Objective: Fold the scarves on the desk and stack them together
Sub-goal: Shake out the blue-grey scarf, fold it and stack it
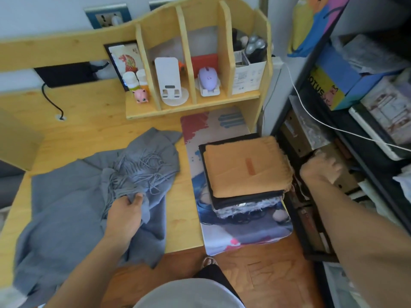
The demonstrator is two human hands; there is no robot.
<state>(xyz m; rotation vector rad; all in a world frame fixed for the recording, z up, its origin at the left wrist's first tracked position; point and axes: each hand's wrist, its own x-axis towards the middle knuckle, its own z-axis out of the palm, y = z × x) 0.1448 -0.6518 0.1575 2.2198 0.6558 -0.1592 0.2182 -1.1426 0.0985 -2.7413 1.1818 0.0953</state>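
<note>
One unfolded grey scarf (73,196) lies rumpled left of the desk mat (242,227), spilling over the surface's (89,121) front edge; the left hand (126,210) pinches a bunch of it near the fringe. On the mat sits one stack of three folded scarves (244,172), orange on top. The right hand (320,167) hangs blurred just right of the stack, past the surface's edge; its grip cannot be told. Right of the mat, a shelf box (331,90) reads "OTUS".
</note>
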